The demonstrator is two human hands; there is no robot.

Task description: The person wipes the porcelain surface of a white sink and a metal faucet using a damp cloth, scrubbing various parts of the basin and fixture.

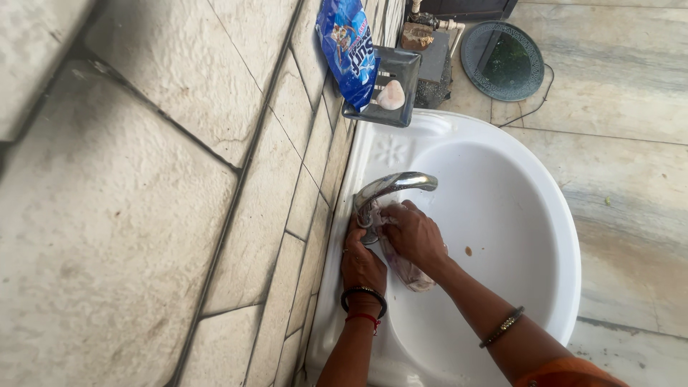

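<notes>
A chrome tap stands at the wall side of a white washbasin. My left hand rests against the tap's base, fingers wrapped around it. My right hand presses a crumpled greyish cloth against the tap's base and the basin rim. The cloth hangs down into the bowl under my right wrist. Both wrists wear bangles.
A grey soap dish on the wall holds a pale soap bar and a blue detergent packet. A round dark drain cover lies on the marble floor, with pipe fittings beside it. Stone tiles cover the wall.
</notes>
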